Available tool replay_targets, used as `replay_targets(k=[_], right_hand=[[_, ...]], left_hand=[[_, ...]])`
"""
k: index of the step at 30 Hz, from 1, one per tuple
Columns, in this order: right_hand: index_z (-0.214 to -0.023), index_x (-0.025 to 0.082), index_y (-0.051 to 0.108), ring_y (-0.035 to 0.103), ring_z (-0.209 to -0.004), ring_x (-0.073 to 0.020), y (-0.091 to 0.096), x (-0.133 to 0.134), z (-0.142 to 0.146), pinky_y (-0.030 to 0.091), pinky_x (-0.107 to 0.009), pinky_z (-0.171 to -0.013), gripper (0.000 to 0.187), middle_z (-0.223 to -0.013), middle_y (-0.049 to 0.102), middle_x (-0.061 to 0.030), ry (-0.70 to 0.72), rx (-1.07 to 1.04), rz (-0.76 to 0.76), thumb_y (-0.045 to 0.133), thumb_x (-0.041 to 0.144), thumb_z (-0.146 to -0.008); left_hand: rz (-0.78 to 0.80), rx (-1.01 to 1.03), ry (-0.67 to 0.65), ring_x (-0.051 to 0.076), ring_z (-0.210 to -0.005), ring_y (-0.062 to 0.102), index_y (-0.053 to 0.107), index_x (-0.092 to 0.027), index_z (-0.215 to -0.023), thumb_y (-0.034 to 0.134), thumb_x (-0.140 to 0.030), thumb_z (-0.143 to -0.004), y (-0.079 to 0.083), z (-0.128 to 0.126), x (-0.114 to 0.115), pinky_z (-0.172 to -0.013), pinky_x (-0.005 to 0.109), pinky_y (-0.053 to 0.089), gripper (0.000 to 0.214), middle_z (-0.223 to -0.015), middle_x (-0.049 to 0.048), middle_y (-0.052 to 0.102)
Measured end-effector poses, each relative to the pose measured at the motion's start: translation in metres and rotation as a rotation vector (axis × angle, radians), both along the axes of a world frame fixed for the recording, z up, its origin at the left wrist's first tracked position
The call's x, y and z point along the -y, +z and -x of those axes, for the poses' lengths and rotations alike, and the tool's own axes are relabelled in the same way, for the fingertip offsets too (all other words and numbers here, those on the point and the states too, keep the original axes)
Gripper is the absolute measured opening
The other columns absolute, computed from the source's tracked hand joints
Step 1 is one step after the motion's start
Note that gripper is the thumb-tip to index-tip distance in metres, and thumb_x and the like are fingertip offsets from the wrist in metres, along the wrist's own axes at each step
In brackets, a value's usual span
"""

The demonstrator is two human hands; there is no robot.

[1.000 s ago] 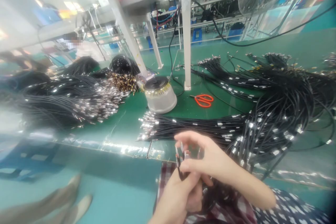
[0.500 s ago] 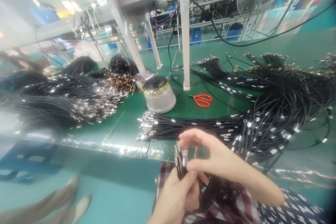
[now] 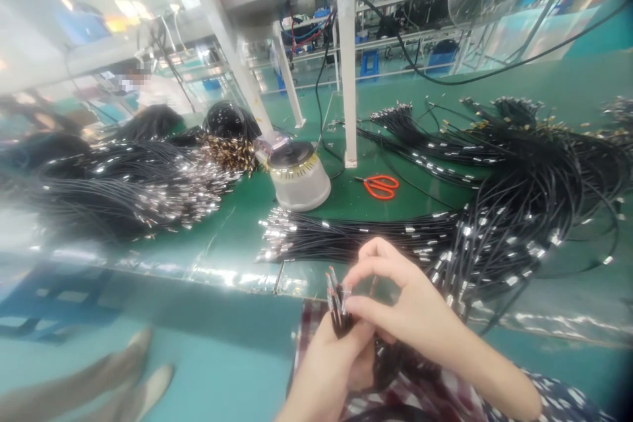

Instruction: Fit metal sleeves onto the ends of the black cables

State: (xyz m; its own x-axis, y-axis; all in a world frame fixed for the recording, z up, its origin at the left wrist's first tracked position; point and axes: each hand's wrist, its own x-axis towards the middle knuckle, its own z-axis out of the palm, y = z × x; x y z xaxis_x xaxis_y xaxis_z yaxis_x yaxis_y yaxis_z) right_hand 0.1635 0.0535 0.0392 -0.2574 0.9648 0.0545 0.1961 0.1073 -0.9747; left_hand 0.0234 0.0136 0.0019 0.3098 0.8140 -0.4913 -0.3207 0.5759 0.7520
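Green tabletop (image 3: pixel 353 204) runs across our view, with a large heap of black cables (image 3: pixel 524 191) on its right, another pile (image 3: pixel 123 178) on its left, and a white tub (image 3: pixel 302 191) with a dark round top between them; red-handled scissors (image 3: pixel 368 182) lie just right of the tub. Nearer us, a flat bundle (image 3: pixel 336 231) stretches leftward from the right heap, its silvery ends towards the left. Our hands are together in front of the table's near edge, above a checked cloth (image 3: pixel 311 323) over our lap. Our left hand (image 3: pixel 339 356) is clenched around a few short cable lengths (image 3: pixel 338 322), gripping them below their metal ends (image 3: pixel 331 287). Those lengths rise almost upright out of the fist, leaning slightly left at the top, so the ends point up and away from our palm. Our right hand (image 3: pixel 383 287) is nearer to the ends: it comes in from their right, thumb and forefinger on either side of a silvery end, roughly crosswise to the cables' long axis. We cannot tell whether those two fingertips are pinching it or only touching it. Dark loops (image 3: pixel 388 362) hang beside the left fist, over the cloth.
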Motion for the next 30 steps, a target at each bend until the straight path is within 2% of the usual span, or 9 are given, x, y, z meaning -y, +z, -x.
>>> replay_targets(k=[3,6,9,13,15,17,20,26,30], right_hand=[[-0.078,0.023,0.067,0.057,-0.092,-0.0208,0.001,0.005,-0.002,0.045,-0.038,-0.088,0.010,-0.091,0.058,-0.0024,0.003,0.033,-0.117,0.072,0.017,-0.074],[-0.078,0.022,0.064,0.058,-0.093,-0.0210,0.003,0.010,-0.005,0.041,-0.040,-0.093,0.010,-0.089,0.064,-0.0022,0.028,0.019,-0.137,0.069,0.014,-0.076],[-0.077,0.022,0.063,0.057,-0.102,-0.0218,0.005,0.010,-0.009,0.040,-0.039,-0.095,0.007,-0.102,0.065,-0.0034,0.026,-0.028,-0.074,0.065,0.015,-0.079],[-0.075,0.020,0.060,0.056,-0.104,-0.0220,0.002,0.006,-0.012,0.044,-0.035,-0.088,0.006,-0.117,0.058,-0.0057,0.033,-0.151,0.078,0.063,0.020,-0.081],[-0.076,0.019,0.059,0.059,-0.092,-0.0189,0.001,0.005,-0.011,0.045,-0.033,-0.082,0.009,-0.103,0.062,-0.0054,0.067,-0.229,0.123,0.062,0.024,-0.084],[-0.078,0.018,0.058,0.057,-0.072,-0.0140,0.000,0.005,-0.011,0.045,-0.031,-0.076,0.012,-0.078,0.061,-0.0013,0.093,-0.274,0.153,0.062,0.027,-0.086],[-0.079,0.017,0.057,0.049,-0.055,-0.0099,-0.001,0.006,-0.009,0.043,-0.028,-0.067,0.017,-0.059,0.054,0.0040,0.105,-0.325,0.197,0.062,0.030,-0.088],[-0.081,0.017,0.054,0.052,-0.062,-0.0116,-0.002,0.003,-0.009,0.042,-0.027,-0.065,0.021,-0.064,0.056,0.0021,0.113,-0.444,0.247,0.063,0.035,-0.088],[-0.081,0.017,0.055,0.055,-0.070,-0.0123,0.000,0.000,-0.012,0.042,-0.026,-0.068,0.019,-0.075,0.057,0.0007,0.075,-0.422,0.217,0.063,0.033,-0.087]], left_hand=[[0.014,0.003,0.019,0.004,-0.040,0.018,0.057,-0.015,-0.093,0.074,-0.050,-0.074,0.002,0.000,0.000,-0.043,0.022,0.014,0.043,-0.048,-0.0122,0.030],[0.005,0.025,0.001,0.004,-0.040,0.019,0.057,-0.016,-0.094,0.075,-0.048,-0.073,0.004,0.002,0.000,-0.043,0.022,0.014,0.042,-0.049,-0.0122,0.029],[-0.060,0.054,-0.050,0.004,-0.042,0.020,0.059,-0.015,-0.091,0.079,-0.042,-0.070,0.008,0.005,0.000,-0.044,0.023,0.016,0.040,-0.050,-0.0115,0.030],[-0.100,0.109,-0.071,0.005,-0.044,0.022,0.062,-0.012,-0.087,0.072,-0.052,-0.074,0.010,0.008,0.000,-0.045,0.023,0.017,0.043,-0.051,-0.0085,0.035],[-0.062,0.107,-0.034,0.005,-0.043,0.021,0.063,-0.011,-0.086,0.062,-0.058,-0.080,0.010,0.008,0.000,-0.045,0.024,0.017,0.047,-0.050,-0.0076,0.036],[-0.023,0.093,-0.007,0.005,-0.042,0.019,0.064,-0.011,-0.084,0.057,-0.058,-0.084,0.010,0.008,0.000,-0.045,0.024,0.016,0.048,-0.048,-0.0076,0.036],[-0.022,0.129,-0.013,0.005,-0.040,0.021,0.064,-0.011,-0.083,0.058,-0.054,-0.085,0.010,0.008,-0.001,-0.045,0.024,0.018,0.044,-0.047,-0.0072,0.038],[-0.177,0.271,-0.050,0.008,-0.044,0.043,0.065,-0.011,-0.092,0.073,-0.033,-0.078,0.011,0.014,-0.003,-0.051,0.025,0.033,0.027,-0.053,-0.0024,0.053],[-0.206,0.259,-0.061,0.011,-0.051,0.052,0.066,-0.013,-0.097,0.079,-0.030,-0.072,0.013,0.019,-0.005,-0.055,0.026,0.038,0.033,-0.059,0.0004,0.059]])
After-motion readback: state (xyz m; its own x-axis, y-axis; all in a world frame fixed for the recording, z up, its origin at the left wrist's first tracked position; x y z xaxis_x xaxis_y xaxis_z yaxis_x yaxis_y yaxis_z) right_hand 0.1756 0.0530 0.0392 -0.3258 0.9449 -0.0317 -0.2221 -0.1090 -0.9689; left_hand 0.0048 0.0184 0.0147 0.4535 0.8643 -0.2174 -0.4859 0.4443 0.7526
